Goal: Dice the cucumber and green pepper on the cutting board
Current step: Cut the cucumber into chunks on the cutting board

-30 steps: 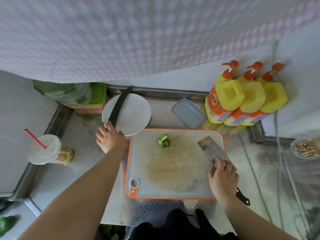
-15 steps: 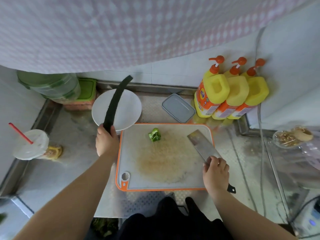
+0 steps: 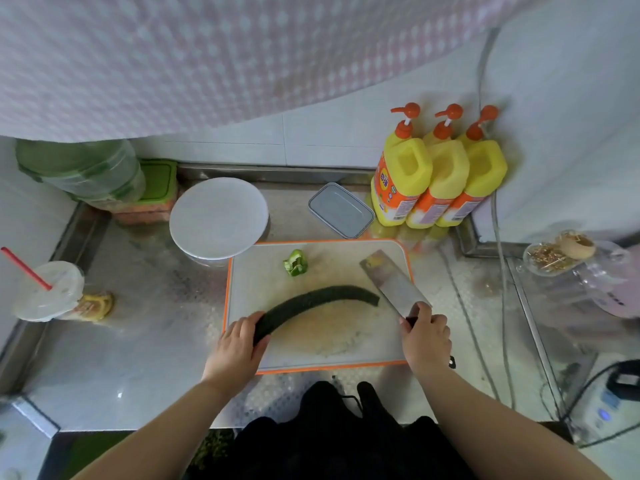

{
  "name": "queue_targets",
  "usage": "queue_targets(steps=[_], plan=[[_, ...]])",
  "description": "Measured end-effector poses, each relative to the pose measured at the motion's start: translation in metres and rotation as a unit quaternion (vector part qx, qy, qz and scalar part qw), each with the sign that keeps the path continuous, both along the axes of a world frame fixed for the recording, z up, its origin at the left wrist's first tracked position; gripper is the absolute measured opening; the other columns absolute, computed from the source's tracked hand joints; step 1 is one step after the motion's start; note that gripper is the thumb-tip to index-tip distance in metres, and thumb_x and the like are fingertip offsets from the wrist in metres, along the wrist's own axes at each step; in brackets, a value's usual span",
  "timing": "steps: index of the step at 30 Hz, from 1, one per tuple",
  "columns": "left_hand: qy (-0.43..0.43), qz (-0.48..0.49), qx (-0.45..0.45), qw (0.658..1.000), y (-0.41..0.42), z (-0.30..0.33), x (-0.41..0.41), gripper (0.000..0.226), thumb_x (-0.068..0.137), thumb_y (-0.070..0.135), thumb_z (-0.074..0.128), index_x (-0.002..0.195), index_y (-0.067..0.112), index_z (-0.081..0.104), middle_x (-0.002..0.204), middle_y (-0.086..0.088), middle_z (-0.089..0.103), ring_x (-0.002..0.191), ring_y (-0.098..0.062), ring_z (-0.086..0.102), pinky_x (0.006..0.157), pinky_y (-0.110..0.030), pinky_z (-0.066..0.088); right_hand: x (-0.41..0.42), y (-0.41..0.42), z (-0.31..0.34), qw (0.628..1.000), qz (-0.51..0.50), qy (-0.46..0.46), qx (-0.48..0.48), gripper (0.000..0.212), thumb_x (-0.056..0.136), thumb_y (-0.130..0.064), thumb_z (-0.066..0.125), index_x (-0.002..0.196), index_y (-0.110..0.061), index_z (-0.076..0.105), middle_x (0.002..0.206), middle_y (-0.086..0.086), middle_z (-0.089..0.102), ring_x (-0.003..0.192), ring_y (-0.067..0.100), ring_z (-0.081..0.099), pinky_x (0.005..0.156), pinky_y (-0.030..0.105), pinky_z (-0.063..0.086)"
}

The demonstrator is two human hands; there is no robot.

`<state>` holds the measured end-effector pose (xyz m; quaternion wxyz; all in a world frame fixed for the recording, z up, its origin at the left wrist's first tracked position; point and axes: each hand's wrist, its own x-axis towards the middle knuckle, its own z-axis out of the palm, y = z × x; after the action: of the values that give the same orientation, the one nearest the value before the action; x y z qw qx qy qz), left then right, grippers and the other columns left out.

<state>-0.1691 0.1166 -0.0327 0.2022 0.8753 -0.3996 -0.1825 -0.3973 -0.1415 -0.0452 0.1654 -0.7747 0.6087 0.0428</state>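
The left hand [image 3: 239, 344] is gripping the curved cucumber [image 3: 313, 303] mid-frame on the cutting board [image 3: 346, 355]; the right hand [image 3: 424, 336] is holding the knife [image 3: 393, 284]. That curve is probably going to roll, risking fingers. The green pepper [image 3: 295, 262] is sitting higher up.

The left hand [image 3: 239, 344] carried the cucumber [image 3: 313, 302] off the plate [image 3: 219, 218] and laid it across the cutting board [image 3: 242, 271], toward its near edge
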Motion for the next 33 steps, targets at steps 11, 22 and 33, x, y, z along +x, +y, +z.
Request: queue_targets(steps=[11, 22, 33], plan=[[0.044, 0.043, 0.108, 0.992, -0.033, 0.014, 0.002, 0.041, 0.091, 0.037, 0.053, 0.130, 0.025, 0.048, 0.123, 0.002, 0.048, 0.117, -0.020, 0.045, 0.096, -0.033, 0.039, 0.018, 0.008, 0.019, 0.998, 0.048, -0.027, 0.013, 0.028, 0.100, -0.041, 0.029, 0.109, -0.018, 0.043, 0.092, 0.004, 0.064, 0.083, 0.026, 0.060, 0.065, 0.036, 0.049], [0.162, 0.078, 0.149, 0.972, -0.053, 0.015, -0.010, 0.043, 0.081, 0.046, 0.068, 0.118, 0.025, 0.057, 0.105, 0.009, 0.057, 0.089, -0.011, 0.056, 0.078, -0.031, 0.050, 0.049, 0.025, 0.053, 0.986, 0.101, -0.109, 0.071, 0.021, 0.102, -0.030, 0.038, 0.086, -0.016, 0.044, 0.063, -0.002, 0.048, 0.060, 0.020, 0.050, 0.056, 0.030, 0.033], [0.168, 0.089, 0.149, 0.970, -0.057, 0.011, -0.015, 0.045, 0.082, 0.049, 0.069, 0.117, 0.024, 0.055, 0.109, 0.007, 0.058, 0.090, -0.010, 0.057, 0.070, -0.028, 0.047, 0.063, 0.046, 0.045, 0.985, 0.141, -0.078, 0.064, 0.025, 0.102, -0.028, 0.034, 0.099, -0.010, 0.051, 0.059, -0.009, 0.040, 0.056, 0.014, 0.046, 0.051, 0.026, 0.032]])
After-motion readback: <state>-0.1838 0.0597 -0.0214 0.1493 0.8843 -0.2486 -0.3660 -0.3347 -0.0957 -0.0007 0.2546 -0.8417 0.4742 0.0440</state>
